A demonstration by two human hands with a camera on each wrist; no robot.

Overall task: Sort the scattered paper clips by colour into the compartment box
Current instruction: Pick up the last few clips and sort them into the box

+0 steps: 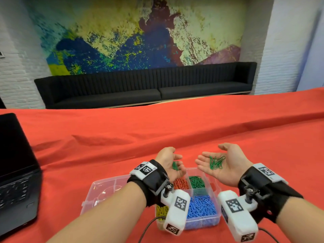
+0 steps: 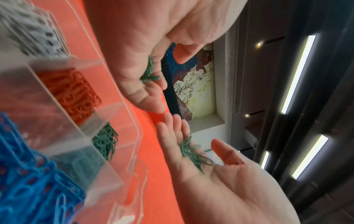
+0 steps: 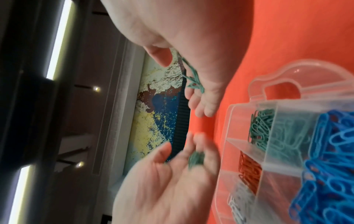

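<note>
Both hands hover palm-up just beyond the clear compartment box [image 1: 217,193] on the red cloth. My left hand [image 1: 176,160] is cupped, its fingers curled round a few green paper clips [image 1: 175,166], which the left wrist view shows as green clips [image 2: 151,74] in the bend of the fingers. My right hand [image 1: 208,155] lies flat and open, with a loose bunch of green clips [image 1: 216,162] resting on its palm. In the box, red clips [image 1: 180,183], green clips [image 1: 196,181], blue clips [image 1: 201,207] and yellow clips [image 1: 161,211] fill separate compartments. White clips [image 2: 28,34] fill another.
The box's clear lid [image 1: 108,192] lies open to the left. An open black laptop [image 1: 15,163] stands at the table's left edge. The red tablecloth [image 1: 175,123] stretches far beyond the hands. A black sofa [image 1: 140,85] lines the far wall.
</note>
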